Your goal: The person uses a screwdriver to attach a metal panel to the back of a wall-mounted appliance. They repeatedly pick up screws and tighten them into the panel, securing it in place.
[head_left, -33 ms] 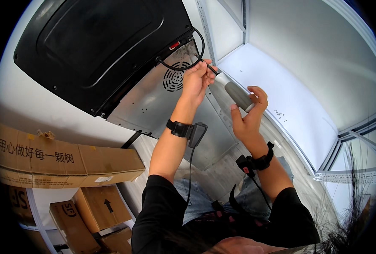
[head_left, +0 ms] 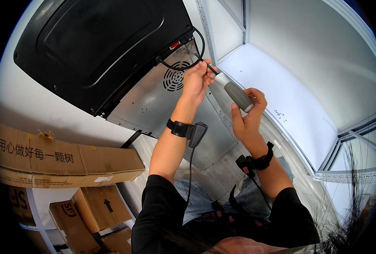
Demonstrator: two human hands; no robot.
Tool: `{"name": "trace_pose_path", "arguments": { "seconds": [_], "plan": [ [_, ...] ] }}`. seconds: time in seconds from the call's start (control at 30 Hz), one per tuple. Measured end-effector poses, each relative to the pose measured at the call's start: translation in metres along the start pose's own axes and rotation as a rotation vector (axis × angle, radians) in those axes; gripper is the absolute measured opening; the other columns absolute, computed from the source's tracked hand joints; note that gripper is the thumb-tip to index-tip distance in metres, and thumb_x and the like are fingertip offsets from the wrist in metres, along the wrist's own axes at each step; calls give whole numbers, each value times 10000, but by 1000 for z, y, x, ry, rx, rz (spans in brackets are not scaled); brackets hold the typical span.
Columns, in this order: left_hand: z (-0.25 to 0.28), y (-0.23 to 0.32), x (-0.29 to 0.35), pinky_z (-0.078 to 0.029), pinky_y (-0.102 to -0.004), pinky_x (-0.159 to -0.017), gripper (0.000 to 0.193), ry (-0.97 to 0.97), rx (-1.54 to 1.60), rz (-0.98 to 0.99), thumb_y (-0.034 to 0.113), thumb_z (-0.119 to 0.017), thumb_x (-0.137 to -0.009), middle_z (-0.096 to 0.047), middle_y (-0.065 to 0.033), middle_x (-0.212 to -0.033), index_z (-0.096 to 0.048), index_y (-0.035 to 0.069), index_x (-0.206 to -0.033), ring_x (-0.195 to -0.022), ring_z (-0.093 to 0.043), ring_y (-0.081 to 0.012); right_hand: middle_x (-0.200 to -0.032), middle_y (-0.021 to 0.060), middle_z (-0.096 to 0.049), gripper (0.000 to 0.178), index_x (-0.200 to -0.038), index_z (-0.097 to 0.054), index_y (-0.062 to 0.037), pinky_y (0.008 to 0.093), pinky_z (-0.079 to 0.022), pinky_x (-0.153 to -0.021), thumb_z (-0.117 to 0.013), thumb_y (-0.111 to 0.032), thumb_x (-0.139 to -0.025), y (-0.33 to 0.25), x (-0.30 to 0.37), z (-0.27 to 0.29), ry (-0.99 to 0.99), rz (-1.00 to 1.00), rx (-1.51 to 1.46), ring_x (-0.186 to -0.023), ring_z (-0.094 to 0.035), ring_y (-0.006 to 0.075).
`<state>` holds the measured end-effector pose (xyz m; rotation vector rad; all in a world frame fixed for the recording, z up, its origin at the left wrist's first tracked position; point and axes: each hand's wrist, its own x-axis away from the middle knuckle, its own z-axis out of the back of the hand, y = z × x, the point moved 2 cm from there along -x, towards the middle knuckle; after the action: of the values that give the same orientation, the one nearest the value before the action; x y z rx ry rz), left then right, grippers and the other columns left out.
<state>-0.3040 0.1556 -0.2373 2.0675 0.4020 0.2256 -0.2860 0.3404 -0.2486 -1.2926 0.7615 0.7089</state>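
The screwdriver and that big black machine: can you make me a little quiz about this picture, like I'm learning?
1. True or false: the right hand grips the screwdriver by its grey handle.
2. Which is closest to the left hand? A. the cardboard boxes B. the looped black cable C. the white shelf
3. Fill in: the round vent grille sits in the ______ metal back panel of the black appliance.

Key: 1 true. 2 B; the left hand's fingers sit at the screwdriver's tip, right by the cable. 3 silver.
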Motion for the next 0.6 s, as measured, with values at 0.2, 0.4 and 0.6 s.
{"name": "trace_pose_path", "arguments": {
  "seconds": [0.2,0.4,0.6],
  "plan": [
    [-5,4,4,-473,-250,-603,241,-8,25,28,213,-462,-970,-626,-82,-824,-544,9,-1066,-647,-555,-117,-971,196,-498,446,-1156,-420,18,359,-440,-713,-655,-160,-821,-1,5,3,-150,-313,-88,-813,-522,280],
    [-6,1,3,-473,-234,-574,231,-2,16,16,210,-451,-976,-635,-89,-819,-547,6,-1027,-617,-541,-91,-997,196,-509,395,-1138,-440,23,357,-440,-693,-629,-157,-843,-7,1,-4,32,15,-134,-799,-531,295],
    [-5,1,2,-492,-258,-614,244,-50,32,30,216,-453,-972,-626,-100,-824,-541,-3,-1034,-680,-580,-136,-1018,194,-511,429,-1165,-419,18,372,-440,-690,-637,-137,-830,3,5,2,-210,-238,-33,-812,-533,299]
  ]
}}
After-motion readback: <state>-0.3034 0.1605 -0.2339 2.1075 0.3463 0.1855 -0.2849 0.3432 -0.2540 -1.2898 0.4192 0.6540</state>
